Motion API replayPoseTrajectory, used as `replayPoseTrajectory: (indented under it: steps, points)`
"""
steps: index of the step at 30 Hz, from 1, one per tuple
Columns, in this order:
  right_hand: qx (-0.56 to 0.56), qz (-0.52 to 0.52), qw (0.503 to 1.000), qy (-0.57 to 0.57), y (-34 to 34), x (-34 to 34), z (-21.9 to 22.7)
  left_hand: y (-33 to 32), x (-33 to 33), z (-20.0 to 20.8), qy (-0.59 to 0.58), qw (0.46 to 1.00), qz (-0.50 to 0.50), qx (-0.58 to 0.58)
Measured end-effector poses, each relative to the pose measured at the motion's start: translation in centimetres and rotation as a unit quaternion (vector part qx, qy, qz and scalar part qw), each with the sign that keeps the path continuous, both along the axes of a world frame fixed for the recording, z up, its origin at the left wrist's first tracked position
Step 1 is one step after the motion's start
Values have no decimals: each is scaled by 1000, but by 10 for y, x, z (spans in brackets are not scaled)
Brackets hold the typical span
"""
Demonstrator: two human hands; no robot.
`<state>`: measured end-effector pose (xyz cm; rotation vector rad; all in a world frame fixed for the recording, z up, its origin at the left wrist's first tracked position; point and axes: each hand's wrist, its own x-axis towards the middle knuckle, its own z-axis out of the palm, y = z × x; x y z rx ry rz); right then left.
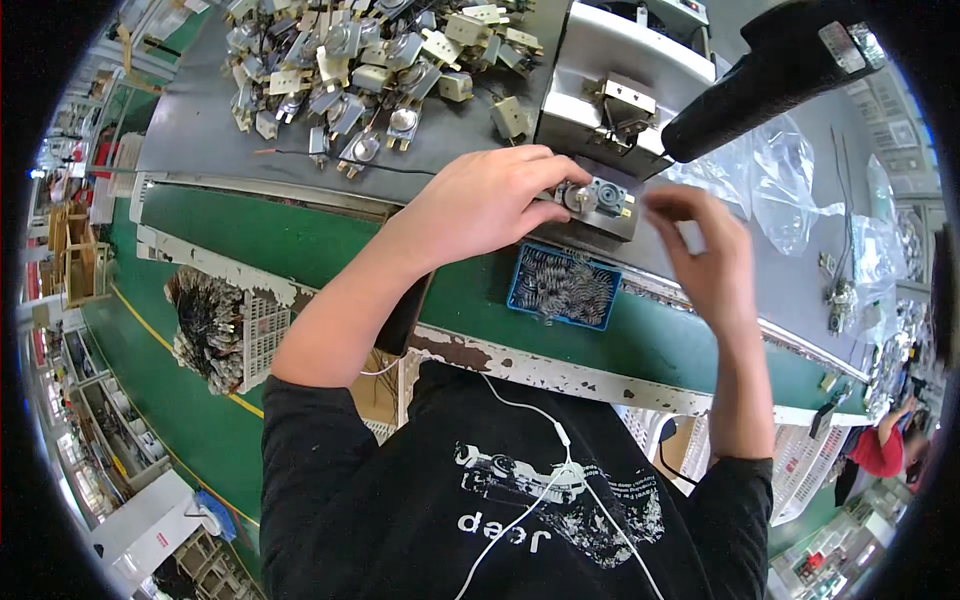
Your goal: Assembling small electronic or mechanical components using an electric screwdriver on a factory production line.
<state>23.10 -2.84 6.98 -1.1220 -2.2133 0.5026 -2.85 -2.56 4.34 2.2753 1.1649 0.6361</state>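
Note:
My left hand [490,200] reaches over the bench edge, thumb and fingers closed on a small part [580,198] with a round metal disc. This part rests on a metal block fixture [600,225], beside a grey piece with a dark round face [608,196]. To the right of the fixture hovers my right hand [705,250], thumb and index tips drawn together. Anything between those tips is too small to make out. Just below the fixture lies a blue tray [515,295] full of small metal springs [565,285].
Many small box-shaped parts [370,75] with wires are heaped at the back left. A black-handled power screwdriver [765,85] slants in from the upper right, beside a metal machine housing [590,65]. Clear plastic bags [785,180] lie to the right. A white crate [265,335] stands lower left.

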Motion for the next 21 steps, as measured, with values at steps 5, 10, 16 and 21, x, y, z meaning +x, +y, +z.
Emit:
replayPoseTrajectory:
  steps: [5, 10, 16, 21]
  points:
    - [21, -19, 999, -25, 9, -12, -26, -1, -3, -2, -2, 1000, -2, 12]
    - [-28, -25, 999, -39, 12, -12, -35, -2, -1, -2, -2, 1000, 1, -14]
    - [26, -6, 999, -44, 14, -16, -37, 3, 2, 2, 23, 1000, -4, -8]
    - [-80, -49, 995, -17, 8, -16, -28, 3, 2, -1, 22, 1000, -8, 13]
